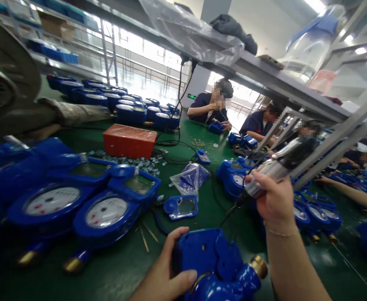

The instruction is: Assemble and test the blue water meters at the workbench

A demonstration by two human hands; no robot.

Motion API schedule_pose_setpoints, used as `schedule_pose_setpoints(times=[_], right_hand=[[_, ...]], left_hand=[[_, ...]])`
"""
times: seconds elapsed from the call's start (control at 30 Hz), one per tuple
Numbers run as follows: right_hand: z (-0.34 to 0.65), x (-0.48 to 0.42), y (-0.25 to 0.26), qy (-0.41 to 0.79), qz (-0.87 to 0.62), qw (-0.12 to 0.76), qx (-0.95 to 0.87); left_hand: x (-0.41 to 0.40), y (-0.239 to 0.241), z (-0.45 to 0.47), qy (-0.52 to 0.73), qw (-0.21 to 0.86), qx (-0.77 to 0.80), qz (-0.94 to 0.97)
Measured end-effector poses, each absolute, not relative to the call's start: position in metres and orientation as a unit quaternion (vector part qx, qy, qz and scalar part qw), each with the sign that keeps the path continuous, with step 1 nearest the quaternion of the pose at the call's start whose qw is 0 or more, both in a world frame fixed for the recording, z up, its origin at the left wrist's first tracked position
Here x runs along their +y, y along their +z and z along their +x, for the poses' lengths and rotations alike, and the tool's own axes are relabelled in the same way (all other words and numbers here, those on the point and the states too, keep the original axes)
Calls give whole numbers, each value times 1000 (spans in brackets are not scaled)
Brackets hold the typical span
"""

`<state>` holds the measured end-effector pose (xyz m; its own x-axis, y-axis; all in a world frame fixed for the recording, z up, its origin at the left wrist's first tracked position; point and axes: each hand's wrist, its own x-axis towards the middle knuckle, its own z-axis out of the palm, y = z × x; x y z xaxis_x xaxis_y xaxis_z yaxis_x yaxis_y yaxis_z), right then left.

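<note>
My left hand [167,269] grips a blue water meter [199,248] at the near edge of the bench, its thumb across the near side. The meter is turned so its flat blue back shows, with a brass threaded end [258,266] pointing right. In my right hand [277,202] is a silver and black electric screwdriver [266,177], fingers wrapped round its body. Its thin bit slants down left to the meter's top edge; I cannot tell whether it touches. Just beyond lies a loose blue display cover [182,207].
Several blue meters with white dials [106,213] stand at left, more behind my right hand. An orange-red box [129,141], small clear pieces [146,166], a plastic bag [191,177] and cables lie on the green bench [177,156]. A shelf [265,79] crosses overhead. Co-workers [207,106] sit opposite.
</note>
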<state>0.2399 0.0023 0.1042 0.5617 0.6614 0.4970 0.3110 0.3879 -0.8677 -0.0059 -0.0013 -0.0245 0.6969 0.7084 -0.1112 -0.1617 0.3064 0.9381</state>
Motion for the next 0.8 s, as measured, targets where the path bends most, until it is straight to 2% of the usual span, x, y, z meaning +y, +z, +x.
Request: schedule_pose_setpoints(times=[0.07,0.2,0.3,0.57,0.8], right_hand=[[231,-13,119,160,-469,779,-383],[212,-41,140,177,-385,833,-355],[201,-57,143,187,-372,825,-382],[199,-74,120,141,-452,769,-430],[182,-78,120,165,-463,749,-445]], left_hand=[[-1,-23,-8,279,767,249,521],[0,-23,-10,258,770,235,535],[0,-23,-11,253,771,229,538],[-4,-31,-10,273,763,233,538],[-9,-25,-8,290,756,269,522]])
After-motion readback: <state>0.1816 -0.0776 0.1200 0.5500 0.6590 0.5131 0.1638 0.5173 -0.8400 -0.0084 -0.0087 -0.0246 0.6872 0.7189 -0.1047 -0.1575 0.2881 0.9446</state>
